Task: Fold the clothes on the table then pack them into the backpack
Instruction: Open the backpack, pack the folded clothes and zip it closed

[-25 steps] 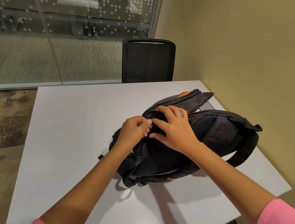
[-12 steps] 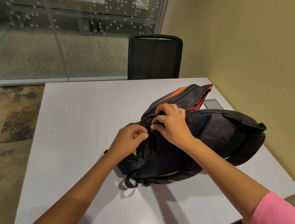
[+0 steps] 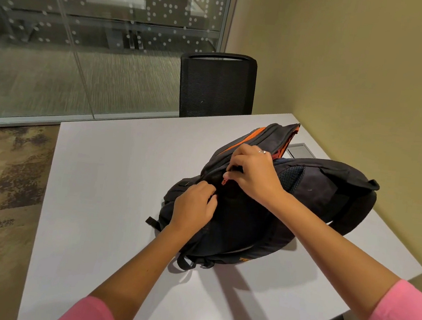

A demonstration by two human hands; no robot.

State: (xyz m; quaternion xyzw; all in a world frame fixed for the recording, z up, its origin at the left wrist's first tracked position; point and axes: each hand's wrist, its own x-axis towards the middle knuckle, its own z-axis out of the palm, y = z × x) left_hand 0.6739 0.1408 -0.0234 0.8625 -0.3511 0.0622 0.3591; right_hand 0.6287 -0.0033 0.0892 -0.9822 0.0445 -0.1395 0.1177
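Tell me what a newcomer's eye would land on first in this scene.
First, the dark backpack with orange trim, lying on its side on the right half of the grey table. Both hands work at its top: the right hand pinches a small orange zipper pull, while the left hand grips the fabric just below. Behind the table stands a black mesh chair against a dotted glass wall.

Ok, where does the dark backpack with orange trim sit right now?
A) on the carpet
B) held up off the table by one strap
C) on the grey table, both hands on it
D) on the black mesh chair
C: the dark backpack with orange trim lies on the grey table, with the left hand and right hand gripping its fabric.
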